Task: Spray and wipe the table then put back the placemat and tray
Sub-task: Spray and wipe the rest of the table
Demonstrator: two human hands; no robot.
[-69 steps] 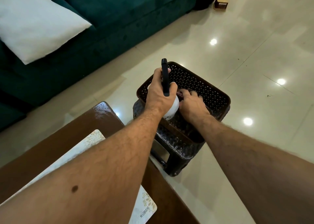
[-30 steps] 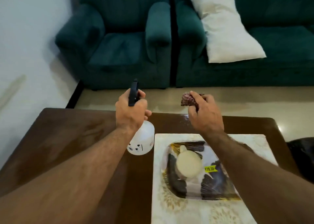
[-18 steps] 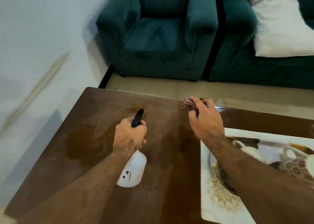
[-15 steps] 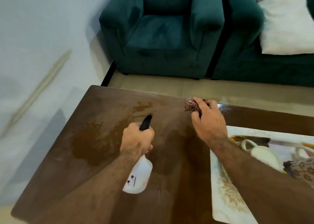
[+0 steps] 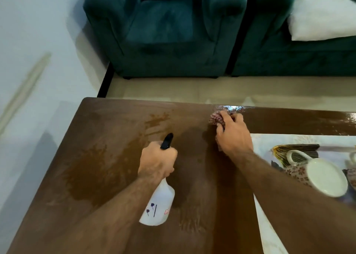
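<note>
My left hand (image 5: 157, 162) grips the neck of a white spray bottle (image 5: 158, 205) with a black nozzle, held over the middle of the brown wooden table (image 5: 92, 157). My right hand (image 5: 232, 133) holds a bunched checked cloth (image 5: 215, 117) near the table's far edge. Darker wet patches mark the tabletop on the left. A white patterned placemat (image 5: 269, 232) lies on the right part of the table. On it sits a dark gold-edged tray (image 5: 296, 149) holding a patterned cup (image 5: 323, 176). My right forearm covers part of the mat and tray.
A dark green armchair (image 5: 163, 32) and a matching sofa (image 5: 289, 57) with a white pillow (image 5: 323, 13) stand beyond the table. A strip of tiled floor (image 5: 192, 88) separates them from it. A pale wall (image 5: 28, 61) runs along the left.
I turned from a basket on the floor to the table, carrying bottle and cloth. Both hands have since moved left over the bare wood, and the right hand has lowered the cloth toward the far edge.
</note>
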